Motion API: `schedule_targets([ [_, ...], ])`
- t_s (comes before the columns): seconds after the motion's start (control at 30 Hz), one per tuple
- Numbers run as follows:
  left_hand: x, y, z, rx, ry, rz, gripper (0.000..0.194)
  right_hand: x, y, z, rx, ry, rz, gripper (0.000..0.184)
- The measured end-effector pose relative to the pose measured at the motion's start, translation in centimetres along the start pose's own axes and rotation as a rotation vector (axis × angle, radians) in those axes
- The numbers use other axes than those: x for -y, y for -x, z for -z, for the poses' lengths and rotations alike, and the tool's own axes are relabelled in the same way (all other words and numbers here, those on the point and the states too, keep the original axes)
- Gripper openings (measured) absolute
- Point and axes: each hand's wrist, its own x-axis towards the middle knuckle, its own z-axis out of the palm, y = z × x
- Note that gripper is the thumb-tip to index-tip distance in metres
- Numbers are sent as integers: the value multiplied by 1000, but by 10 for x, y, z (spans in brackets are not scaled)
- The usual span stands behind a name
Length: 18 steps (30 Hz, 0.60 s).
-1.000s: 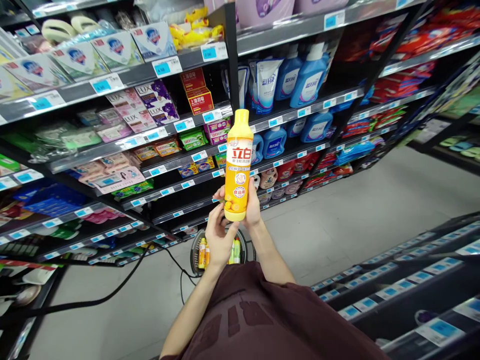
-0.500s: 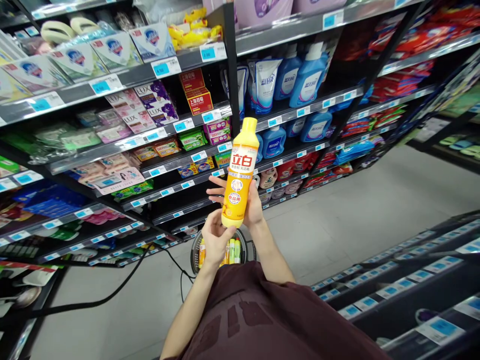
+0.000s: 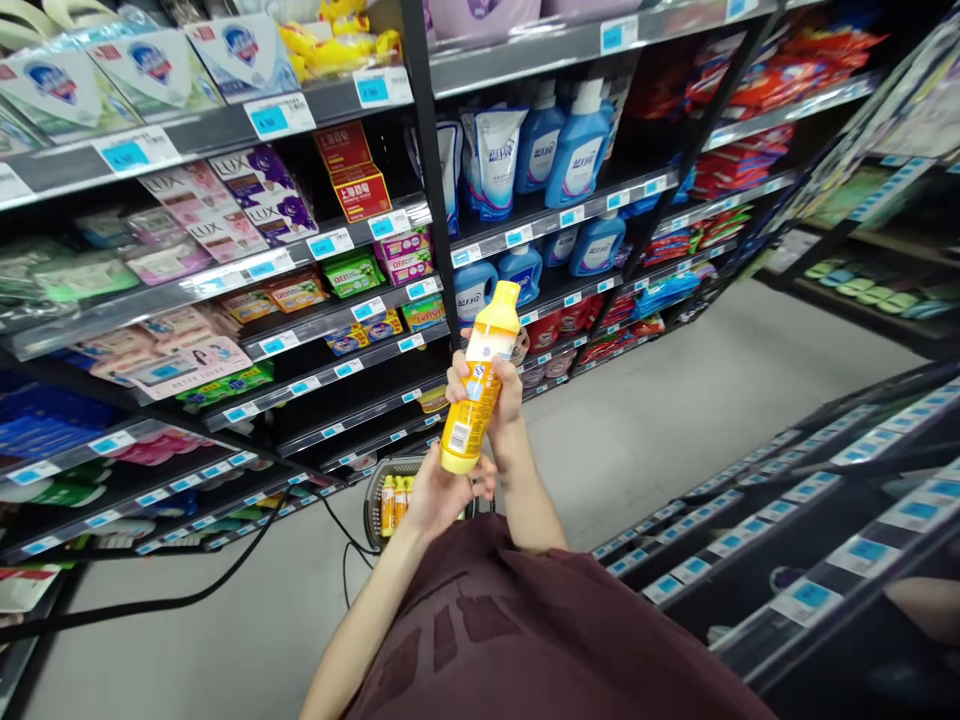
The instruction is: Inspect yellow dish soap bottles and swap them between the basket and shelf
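A yellow dish soap bottle (image 3: 477, 385) is held up in front of me, tilted, with its cap at the top and a printed side with a barcode facing me. My right hand (image 3: 504, 395) wraps round its upper body, and its fingertips show on the left side. Around the base is my left hand (image 3: 439, 492), loosely cupped, with the thumb side on the left and curled fingers on the right. Below, a grey basket (image 3: 373, 505) holds several yellow-capped bottles and is partly covered by my left hand and forearm.
Shelves ahead carry boxed soaps (image 3: 244, 200), blue detergent bottles (image 3: 581, 150) and red packets (image 3: 739, 165). A black cable (image 3: 217, 597) hangs across the lower left. Another shelf unit with price tags (image 3: 750, 540) stands at the lower right. Part of a person's arm (image 3: 926, 605) shows there.
The bottle has turned from its front label to the barcode side and moved slightly lower. My right hand's fingers have closed round it. The view has shifted right.
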Motion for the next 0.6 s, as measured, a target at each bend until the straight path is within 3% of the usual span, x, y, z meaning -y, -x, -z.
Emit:
schedule_targets([
  [0.2, 5, -1, -4, -36, 70, -59, 53, 1, 0, -7, 25, -22, -29, 41],
  [0.43, 15, 3, -2, 142, 147, 151, 74, 0, -5, 7, -42, -245, -20, 46],
  [0.5, 17, 0, -2, 122, 94, 156, 74, 3, -6, 11, -65, -301, -40, 44],
  [0.6, 20, -4, 0, 30, -76, 59, 72, 8, -6, 15, -101, -325, -29, 46],
])
